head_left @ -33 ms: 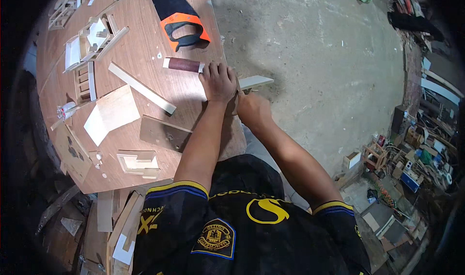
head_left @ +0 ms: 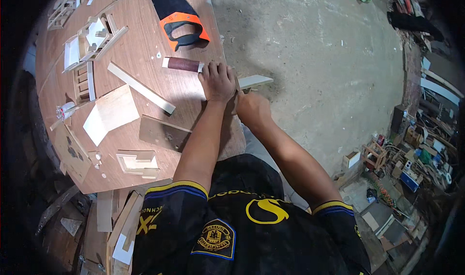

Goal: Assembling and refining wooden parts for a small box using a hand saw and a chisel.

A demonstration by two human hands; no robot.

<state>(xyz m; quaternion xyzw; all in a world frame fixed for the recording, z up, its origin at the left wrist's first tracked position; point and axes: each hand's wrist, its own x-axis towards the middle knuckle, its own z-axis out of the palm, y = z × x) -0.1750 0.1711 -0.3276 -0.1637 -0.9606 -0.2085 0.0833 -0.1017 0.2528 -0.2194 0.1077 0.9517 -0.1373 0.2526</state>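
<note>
My left hand point(head_left: 218, 83) presses down at the table's right edge, its fingers curled over a pale wooden strip point(head_left: 255, 81). The strip's slanted end sticks out past the edge over the floor. To the left of that hand, a strip with a dark red-brown wrapped middle point(head_left: 182, 65) and pale ends touches the fingers. Whether it is one piece with the pale strip is hidden. My right hand point(head_left: 254, 108) is closed just below and right of the left one. What it grips is hidden; a thin dark edge point(head_left: 237, 84) shows between the hands.
A handsaw point(head_left: 186, 30) with orange and black handle lies beyond my hands on the wooden table point(head_left: 145, 42). To the left are a loose strip point(head_left: 141, 87), a pale angled panel point(head_left: 112, 111), a board point(head_left: 162, 132) and small wooden frames point(head_left: 138, 161). Concrete floor point(head_left: 315, 57) lies right.
</note>
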